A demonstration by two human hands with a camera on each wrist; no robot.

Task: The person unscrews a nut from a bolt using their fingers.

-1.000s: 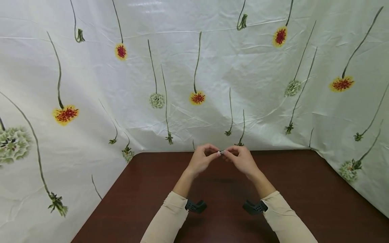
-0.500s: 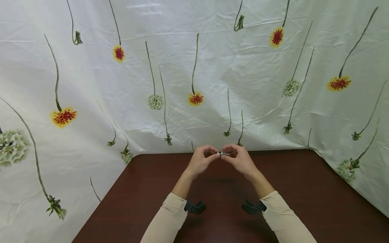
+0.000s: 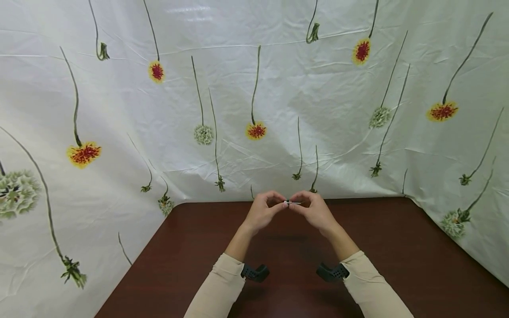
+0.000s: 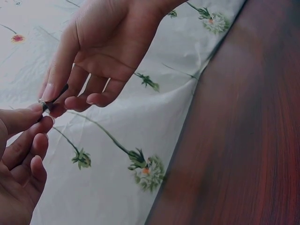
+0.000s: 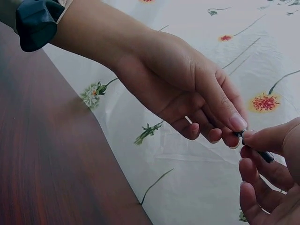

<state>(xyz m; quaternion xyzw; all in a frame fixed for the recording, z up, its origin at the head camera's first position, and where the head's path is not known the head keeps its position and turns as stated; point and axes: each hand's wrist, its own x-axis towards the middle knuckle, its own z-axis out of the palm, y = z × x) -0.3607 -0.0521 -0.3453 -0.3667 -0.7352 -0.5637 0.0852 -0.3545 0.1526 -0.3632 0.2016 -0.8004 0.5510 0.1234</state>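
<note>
A small dark bolt (image 5: 266,155) with a threaded shank lies between the fingertips of both hands, held in the air above the far side of the table. My left hand (image 3: 261,211) pinches one end of it between thumb and fingers. With thumb and index finger, my right hand (image 3: 318,212) grips it close beside the left fingertips, and the shank (image 3: 296,202) points off to the right. In the left wrist view a small shiny ring-like part (image 4: 45,107) shows at the fingertips. Whether it is a nut or a washer, I cannot tell; fingers hide much of it.
Below the hands spreads a dark reddish-brown table (image 3: 191,265). Behind and beside it hangs a white cloth (image 3: 230,88) printed with flowers. Each forearm wears a beige sleeve (image 3: 218,282) and a dark wristband (image 3: 254,272).
The right fingers have shifted on the bolt, so its shank, hidden a second ago, now shows pointing right. The left hand stays almost in place.
</note>
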